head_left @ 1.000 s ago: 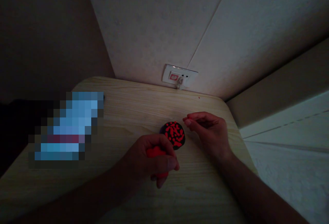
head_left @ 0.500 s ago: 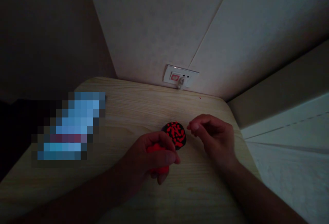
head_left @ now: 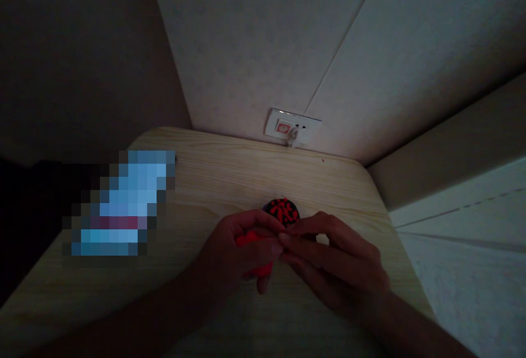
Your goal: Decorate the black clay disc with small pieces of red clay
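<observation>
My left hand (head_left: 242, 248) is curled round a soft red lump (head_left: 263, 267) that looks like modelling clay. Its thumb and forefinger come together at the right side of the lump. My right hand (head_left: 337, 259) meets them there, thumb and fingers pinched against the left fingertips; what lies in that pinch is hidden. Just beyond both hands sits a round black dish (head_left: 294, 208) on the wooden table (head_left: 222, 166). Many small red bits (head_left: 283, 211) are scattered over its dark top, and its near edge is covered by my fingers.
A lit, blurred-out screen (head_left: 127, 199) lies on the table's left side. At the back, a wall socket (head_left: 277, 125) holds a clear plug (head_left: 292, 137). A tiny red crumb (head_left: 322, 160) rests near the back edge. A pale panel (head_left: 460, 194) stands along the right.
My right hand has moved left and nearer, from right of the dish with a small red bit pinched, to the fingertips of my left hand. The left hand keeps the red lump.
</observation>
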